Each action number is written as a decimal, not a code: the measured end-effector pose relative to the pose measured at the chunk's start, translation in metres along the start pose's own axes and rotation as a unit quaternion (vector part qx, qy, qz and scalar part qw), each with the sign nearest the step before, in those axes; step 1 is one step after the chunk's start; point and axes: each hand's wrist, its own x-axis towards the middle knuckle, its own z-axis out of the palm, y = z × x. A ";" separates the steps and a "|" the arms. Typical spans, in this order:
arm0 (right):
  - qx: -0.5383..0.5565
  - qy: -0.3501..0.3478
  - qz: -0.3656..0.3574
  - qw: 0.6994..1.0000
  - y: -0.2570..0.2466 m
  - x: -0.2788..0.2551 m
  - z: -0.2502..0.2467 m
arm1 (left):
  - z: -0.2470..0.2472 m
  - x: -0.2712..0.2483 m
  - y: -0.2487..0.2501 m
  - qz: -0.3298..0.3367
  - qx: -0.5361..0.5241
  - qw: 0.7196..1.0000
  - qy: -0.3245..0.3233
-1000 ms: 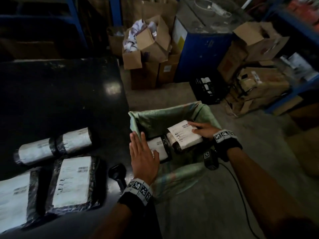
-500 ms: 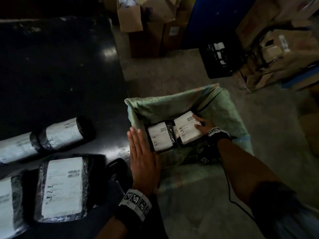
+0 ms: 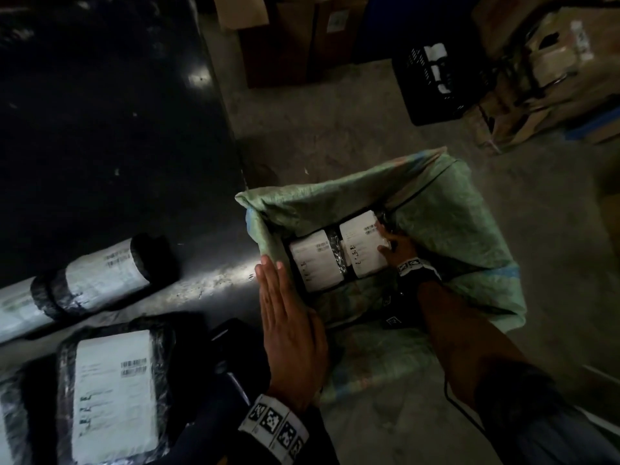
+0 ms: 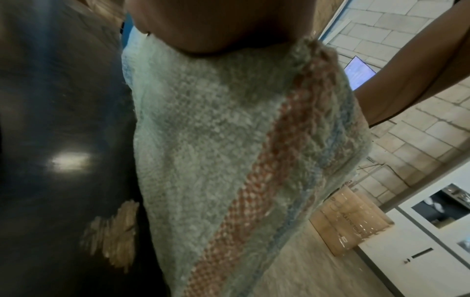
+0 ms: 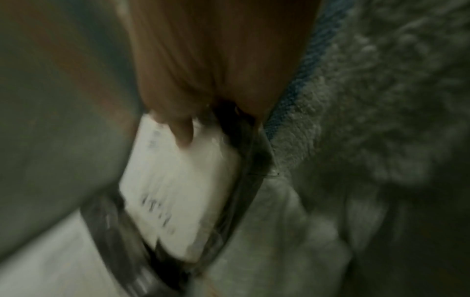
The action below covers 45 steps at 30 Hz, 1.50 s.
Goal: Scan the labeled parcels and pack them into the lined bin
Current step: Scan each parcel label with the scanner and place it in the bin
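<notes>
A bin lined with green woven sacking (image 3: 436,236) stands on the floor beside the black table (image 3: 100,129). Two black-wrapped parcels with white labels lie side by side inside: the left parcel (image 3: 315,266) and the right parcel (image 3: 360,246). My right hand (image 3: 391,243) reaches into the bin and grips the right parcel's (image 5: 178,191) right edge, one fingertip (image 5: 183,132) on its label. My left hand (image 3: 273,283) lies flat, fingers straight, against the liner's (image 4: 216,150) near-left rim. On the table lie a rolled parcel (image 3: 100,276), a flat parcel (image 3: 114,391) and a black scanner (image 3: 231,344).
More parcels show at the table's left edge (image 3: 13,307). Cardboard boxes (image 3: 285,38) and a black crate (image 3: 432,85) stand on the concrete floor beyond the bin, with more boxes (image 3: 553,68) at the right. A thin cable (image 3: 463,411) hangs under my right forearm.
My right hand has lowered the labelled parcel from above the rim down into the bin beside the other one. My left hand has stayed flat on the rim. The head view has tilted downward.
</notes>
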 end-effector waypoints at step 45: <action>0.037 0.009 -0.256 0.966 -0.237 -0.321 0.014 | -0.198 -0.054 -0.018 -0.061 0.112 0.992 0.003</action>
